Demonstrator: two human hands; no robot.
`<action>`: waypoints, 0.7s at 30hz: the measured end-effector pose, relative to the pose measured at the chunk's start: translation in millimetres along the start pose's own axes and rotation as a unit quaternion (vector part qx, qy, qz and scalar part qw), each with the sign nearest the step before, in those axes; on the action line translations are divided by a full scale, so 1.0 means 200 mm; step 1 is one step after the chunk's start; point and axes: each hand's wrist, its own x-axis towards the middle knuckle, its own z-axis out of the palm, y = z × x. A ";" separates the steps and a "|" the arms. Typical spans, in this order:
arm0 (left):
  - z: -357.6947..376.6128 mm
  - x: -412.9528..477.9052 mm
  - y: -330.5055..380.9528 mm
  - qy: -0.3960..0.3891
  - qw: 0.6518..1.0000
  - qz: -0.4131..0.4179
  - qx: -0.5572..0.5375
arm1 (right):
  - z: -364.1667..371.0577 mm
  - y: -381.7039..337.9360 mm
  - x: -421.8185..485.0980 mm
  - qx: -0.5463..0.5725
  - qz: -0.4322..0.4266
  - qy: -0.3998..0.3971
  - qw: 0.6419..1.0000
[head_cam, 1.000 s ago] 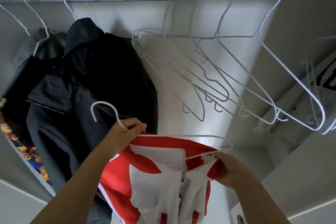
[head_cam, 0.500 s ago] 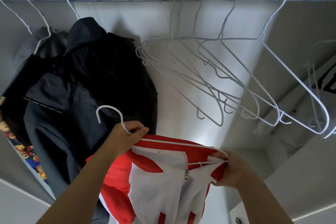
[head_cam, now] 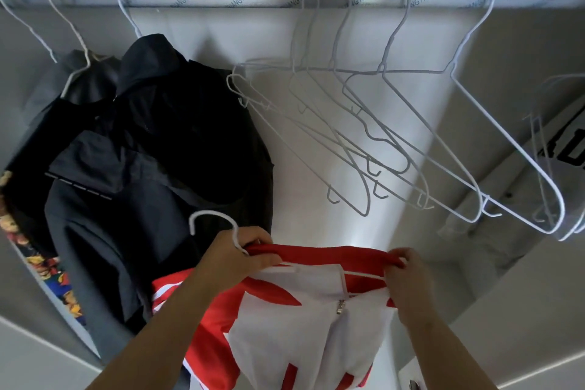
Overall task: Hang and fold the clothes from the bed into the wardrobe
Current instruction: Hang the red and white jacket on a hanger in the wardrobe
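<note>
Dim, central light streak, perhaps edge warping

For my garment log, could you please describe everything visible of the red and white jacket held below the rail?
The red and white jacket looks like smooth synthetic fabric: red with white panels, a front zip with a metal pull, white stripes at one edge. It hangs collar-up, draped over a white wire hanger. The left hand grips the collar and hanger neck; the right hand pinches its red shoulder.
</note>
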 end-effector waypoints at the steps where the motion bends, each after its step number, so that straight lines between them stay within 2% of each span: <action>1: 0.03 0.00 0.00 -0.006 0.999 0.003 0.035 | 0.01 0.01 -0.01 -0.025 -0.027 0.016 0.999; 4: 0.14 0.01 0.02 0.024 0.994 -0.007 0.109 | 0.03 -0.01 -0.04 -0.025 -0.050 0.035 0.998; 6: 0.19 0.02 0.03 0.069 0.989 -0.016 0.132 | 0.05 -0.03 -0.06 -0.018 -0.047 -0.005 0.999; 9: 0.23 0.06 0.06 0.129 0.983 -0.032 0.125 | 0.10 -0.08 -0.14 -0.011 -0.059 -0.141 0.988; 11: 0.25 0.09 0.08 0.123 0.986 -0.041 0.103 | 0.14 -0.10 -0.19 -0.045 -0.073 -0.239 0.967; 14: 0.25 0.10 0.09 0.104 0.992 -0.042 0.055 | 0.18 -0.11 -0.26 -0.127 -0.068 -0.382 0.913; 16: 0.23 0.10 0.08 0.092 0.995 -0.041 0.009 | 0.17 -0.12 -0.27 -0.148 -0.090 -0.419 0.892; 17: 0.21 0.09 0.07 0.084 0.996 -0.041 -0.011 | 0.15 -0.12 -0.27 -0.158 -0.135 -0.390 0.897; 18: 0.19 0.08 0.07 0.076 0.996 -0.042 -0.027 | 0.14 -0.11 -0.26 -0.173 -0.196 -0.314 0.913; 19: 0.18 0.08 0.07 0.071 0.996 -0.041 -0.039 | 0.12 -0.10 -0.25 -0.189 -0.258 -0.207 0.925; 21: 0.14 0.06 0.08 0.062 0.996 -0.035 -0.055 | 0.09 -0.10 -0.22 -0.229 -0.334 0.013 0.914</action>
